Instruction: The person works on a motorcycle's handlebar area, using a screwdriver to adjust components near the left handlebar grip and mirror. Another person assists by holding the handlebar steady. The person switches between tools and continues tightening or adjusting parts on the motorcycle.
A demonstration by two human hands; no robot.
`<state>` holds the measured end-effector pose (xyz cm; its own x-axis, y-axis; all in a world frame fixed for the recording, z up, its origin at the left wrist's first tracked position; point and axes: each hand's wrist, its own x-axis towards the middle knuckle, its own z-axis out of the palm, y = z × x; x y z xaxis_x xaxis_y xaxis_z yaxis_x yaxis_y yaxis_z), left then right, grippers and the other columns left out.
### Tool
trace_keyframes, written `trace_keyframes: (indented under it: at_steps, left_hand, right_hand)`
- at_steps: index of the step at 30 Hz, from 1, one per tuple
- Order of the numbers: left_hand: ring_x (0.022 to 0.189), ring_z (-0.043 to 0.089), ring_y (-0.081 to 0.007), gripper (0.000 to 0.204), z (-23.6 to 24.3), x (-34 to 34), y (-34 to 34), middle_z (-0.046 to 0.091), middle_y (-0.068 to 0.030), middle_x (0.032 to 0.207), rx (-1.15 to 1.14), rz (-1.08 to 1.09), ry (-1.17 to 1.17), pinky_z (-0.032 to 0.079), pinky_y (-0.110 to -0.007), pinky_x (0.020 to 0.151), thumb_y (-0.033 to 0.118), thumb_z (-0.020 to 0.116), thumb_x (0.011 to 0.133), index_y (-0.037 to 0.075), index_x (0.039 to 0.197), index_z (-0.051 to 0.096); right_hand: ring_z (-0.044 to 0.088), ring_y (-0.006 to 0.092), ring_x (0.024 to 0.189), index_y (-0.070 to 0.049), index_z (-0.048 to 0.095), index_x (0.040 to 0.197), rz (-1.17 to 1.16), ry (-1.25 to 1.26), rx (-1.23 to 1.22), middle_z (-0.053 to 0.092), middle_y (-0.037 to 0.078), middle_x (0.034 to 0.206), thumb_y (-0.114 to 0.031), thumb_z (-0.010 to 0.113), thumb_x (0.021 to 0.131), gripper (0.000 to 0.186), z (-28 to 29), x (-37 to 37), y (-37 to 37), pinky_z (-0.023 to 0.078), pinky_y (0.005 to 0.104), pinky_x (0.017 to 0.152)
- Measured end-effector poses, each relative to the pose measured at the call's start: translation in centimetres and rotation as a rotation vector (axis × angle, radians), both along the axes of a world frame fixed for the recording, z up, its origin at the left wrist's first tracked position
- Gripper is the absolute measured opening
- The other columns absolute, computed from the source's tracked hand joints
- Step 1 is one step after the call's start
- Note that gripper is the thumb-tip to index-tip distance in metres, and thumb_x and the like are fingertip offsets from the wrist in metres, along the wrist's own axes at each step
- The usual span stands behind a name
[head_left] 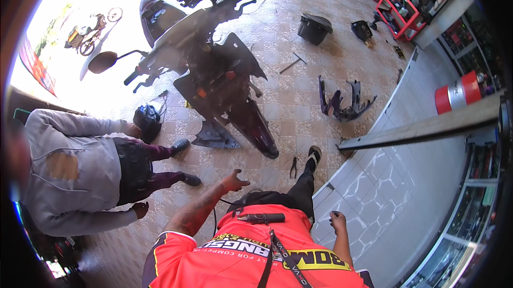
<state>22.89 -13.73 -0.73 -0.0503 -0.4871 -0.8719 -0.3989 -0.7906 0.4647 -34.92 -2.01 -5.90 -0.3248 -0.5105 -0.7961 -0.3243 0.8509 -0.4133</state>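
My left hand (234, 181) is held out over the tiled floor with thumb and forefinger stretched apart and nothing in it. It is nearest to the tail of a partly stripped scooter (214, 74), whose dark fender (262, 135) points toward me. My right hand (337, 220) hangs low at my side with its fingers curled; a small dark spot shows at the fingertips, too small to name. A pair of pliers (293, 167) lies on the floor beside my sandalled foot (314, 154).
A person in a grey hoodie (80, 170) stands at left beside a dark bag (147, 122). On the floor lie a grey panel (216, 135), purple fairing pieces (347, 103), a T-handle wrench (293, 64) and a black bin (314, 29). A post (417, 123) and red-white drum (458, 93) stand right.
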Motion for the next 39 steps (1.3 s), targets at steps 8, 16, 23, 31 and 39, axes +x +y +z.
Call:
trace_keyframes:
  at_steps: [8,16,23,31,39]
  left_hand:
    - [0.075,0.065,-0.0175,0.103,3.2,-10.1,-10.8,0.066,-0.0115,0.095,0.084,0.297,-0.092,0.056,-0.032,0.065,0.035,0.089,0.080,0.004,0.156,0.026]
    - [0.073,0.064,-0.0160,0.104,7.6,-18.0,-25.3,0.065,-0.0098,0.090,-0.073,0.272,-0.069,0.055,-0.031,0.063,0.036,0.087,0.081,-0.004,0.155,0.026]
    - [0.075,0.063,-0.0145,0.099,6.5,-18.0,-33.5,0.062,-0.0067,0.086,-0.159,0.327,-0.034,0.053,-0.030,0.064,0.035,0.086,0.083,0.000,0.156,0.029]
    - [0.071,0.063,-0.0134,0.104,1.6,-11.9,-41.6,0.064,-0.0064,0.084,-0.113,0.530,0.025,0.052,-0.030,0.061,0.037,0.088,0.081,0.000,0.156,0.027]
    - [0.072,0.063,-0.0143,0.104,-0.9,-8.0,-44.5,0.066,-0.0083,0.087,-0.056,0.746,0.021,0.053,-0.031,0.063,0.035,0.088,0.081,-0.003,0.154,0.024]
  right_hand:
    - [0.069,0.0353,0.111,-0.004,0.074,0.116,0.917,0.029,-0.158,0.073,0.020,0.115,-0.040,0.071,0.088,0.046,-5.5,-3.0,-33.7,0.053,0.0414,0.097]
    - [0.073,0.0308,0.099,-0.001,0.074,0.113,0.791,-0.011,-0.529,0.075,0.019,0.108,-0.033,0.069,0.092,0.039,8.1,0.7,-66.5,0.054,0.0388,0.089]
    - [0.070,0.0133,0.084,0.000,0.073,0.114,0.735,-0.104,-0.502,0.074,0.007,0.092,-0.032,0.068,0.096,0.037,10.9,5.2,-75.3,0.054,0.0295,0.069]
    - [0.072,0.0267,0.094,0.001,0.072,0.116,1.205,0.062,-0.272,0.076,0.017,0.105,-0.032,0.070,0.094,0.039,5.5,0.7,-75.1,0.054,0.0387,0.085]
    - [0.063,0.0177,0.074,0.003,0.073,0.112,1.006,0.136,0.077,0.071,0.007,0.087,-0.030,0.070,0.095,0.038,0.9,-1.5,-83.3,0.050,0.0334,0.064]
